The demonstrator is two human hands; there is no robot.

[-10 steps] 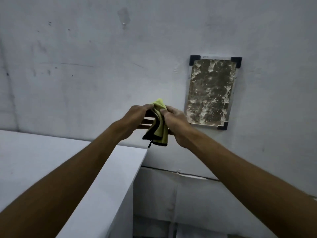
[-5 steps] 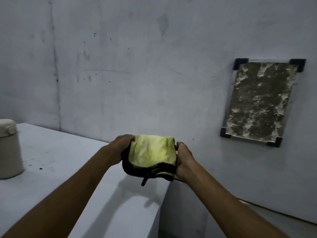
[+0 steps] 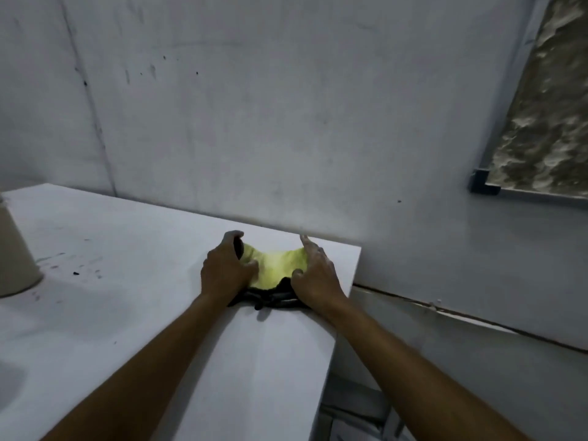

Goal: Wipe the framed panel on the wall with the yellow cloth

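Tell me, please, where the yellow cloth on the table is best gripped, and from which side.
Grip the cloth at its yellow middle, coming from above. It lies low on the table, so nothing stands up for a sideways pinch, and the left hand and right hand cover both ends; only the middle is free. The black hem nearest the person looks thin, probably a poorer grip.

I can read no text, label, brand, number or sign from this view. The yellow cloth (image 3: 273,268), the framed panel (image 3: 547,122), the pale container (image 3: 12,249) at the left edge, the counter (image 3: 127,281) and the wall (image 3: 286,122) show no writing that I can make out.
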